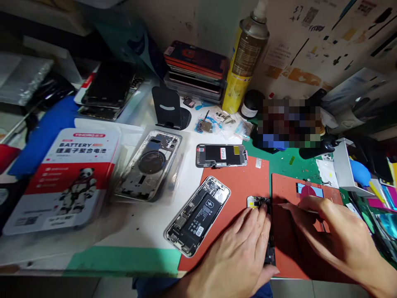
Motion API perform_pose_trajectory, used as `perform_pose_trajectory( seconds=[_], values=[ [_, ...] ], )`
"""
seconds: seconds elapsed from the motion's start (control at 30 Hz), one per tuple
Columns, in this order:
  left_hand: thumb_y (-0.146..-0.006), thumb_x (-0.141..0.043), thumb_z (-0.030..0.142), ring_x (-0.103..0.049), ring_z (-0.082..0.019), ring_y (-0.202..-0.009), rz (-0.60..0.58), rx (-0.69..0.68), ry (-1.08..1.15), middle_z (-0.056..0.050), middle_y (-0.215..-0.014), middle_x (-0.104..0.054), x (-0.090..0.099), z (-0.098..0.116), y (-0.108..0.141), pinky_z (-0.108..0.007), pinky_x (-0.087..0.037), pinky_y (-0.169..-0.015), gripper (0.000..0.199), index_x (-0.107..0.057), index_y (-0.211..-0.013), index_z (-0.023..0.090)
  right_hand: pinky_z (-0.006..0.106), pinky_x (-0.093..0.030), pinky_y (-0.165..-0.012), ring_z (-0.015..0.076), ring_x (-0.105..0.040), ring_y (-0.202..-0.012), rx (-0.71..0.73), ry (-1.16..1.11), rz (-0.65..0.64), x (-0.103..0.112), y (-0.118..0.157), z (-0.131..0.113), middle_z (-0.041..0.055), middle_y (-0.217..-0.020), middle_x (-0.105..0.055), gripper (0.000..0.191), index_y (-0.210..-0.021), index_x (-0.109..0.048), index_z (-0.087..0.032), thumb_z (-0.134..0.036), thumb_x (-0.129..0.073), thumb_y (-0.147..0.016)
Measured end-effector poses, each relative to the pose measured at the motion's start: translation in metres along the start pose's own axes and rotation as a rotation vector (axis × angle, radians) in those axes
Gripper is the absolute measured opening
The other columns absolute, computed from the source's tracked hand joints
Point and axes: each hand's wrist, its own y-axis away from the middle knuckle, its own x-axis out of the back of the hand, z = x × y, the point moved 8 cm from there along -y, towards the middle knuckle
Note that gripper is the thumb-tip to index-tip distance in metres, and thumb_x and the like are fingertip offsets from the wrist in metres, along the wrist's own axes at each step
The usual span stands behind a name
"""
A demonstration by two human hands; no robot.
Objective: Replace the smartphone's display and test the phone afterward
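My left hand [245, 244] lies flat over an opened phone part [270, 250] on the red mat, fingers stretched out together along it. Its upper end, with small metal and yellow pieces, shows beyond my fingertips; most of the rest is covered. Just to the right, my right hand [331, 231] is closed in a pinch on a thin pointed tool [285, 206], whose exact kind I cannot make out. The tip points toward the part's upper right edge. Beside my left hand rests an open phone [198, 217] with its black battery exposed.
A phone screen assembly [221, 155] lies behind the open phone. Further left are a bare phone housing [149, 165] and a battery box [65, 178]. A black phone stand [167, 107], stacked phones [195, 62] and a yellow spray can [245, 62] stand at the back.
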Motion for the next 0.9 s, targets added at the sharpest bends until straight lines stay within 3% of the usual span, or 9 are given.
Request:
perform_pose_trajectory(
  seconds=[0.2,0.47,0.67,0.9],
  values=[
    [-0.106,-0.045,0.066,-0.05,-0.027,-0.149,0.0,-0.005,0.008,-0.013,-0.158,-0.058,-0.005,0.0,0.001,-0.036,-0.039,-0.122,0.075,-0.054,-0.152,0.007,0.03,-0.056,-0.058,0.0179,-0.07,-0.069,0.011,0.014,0.001,0.0,-0.001,-0.002,0.006,-0.087,-0.071,0.011,-0.111,-0.057,-0.019,-0.014,-0.06,-0.101],
    [-0.109,-0.04,0.059,-0.049,-0.028,-0.15,0.03,-0.001,0.017,-0.016,-0.163,-0.05,-0.009,0.0,0.004,-0.039,-0.044,-0.12,0.072,-0.05,-0.156,0.005,0.03,-0.058,-0.063,0.0177,-0.069,-0.072,0.0,-0.011,0.016,0.0,-0.006,-0.004,0.0053,-0.089,-0.071,0.014,-0.112,-0.055,-0.02,-0.012,-0.058,-0.101],
    [-0.103,-0.057,0.057,-0.051,-0.036,-0.148,0.063,-0.05,0.017,-0.022,-0.164,-0.047,-0.015,0.001,0.002,-0.046,-0.047,-0.118,0.077,-0.048,-0.155,0.001,0.03,-0.054,-0.062,0.0166,-0.064,-0.07,-0.038,-0.032,0.022,-0.002,-0.007,-0.002,0.0043,-0.089,-0.068,0.013,-0.112,-0.053,-0.021,-0.013,-0.056,-0.101],
    [-0.1,-0.061,0.061,-0.053,-0.039,-0.145,0.089,-0.082,-0.028,-0.026,-0.162,-0.047,-0.016,0.003,0.002,-0.048,-0.052,-0.113,0.084,-0.049,-0.153,-0.003,0.031,-0.053,-0.063,0.0175,-0.065,-0.072,-0.05,-0.031,0.047,-0.002,-0.005,-0.001,0.0057,-0.09,-0.069,0.016,-0.116,-0.054,-0.018,-0.014,-0.057,-0.101]
  ],
)
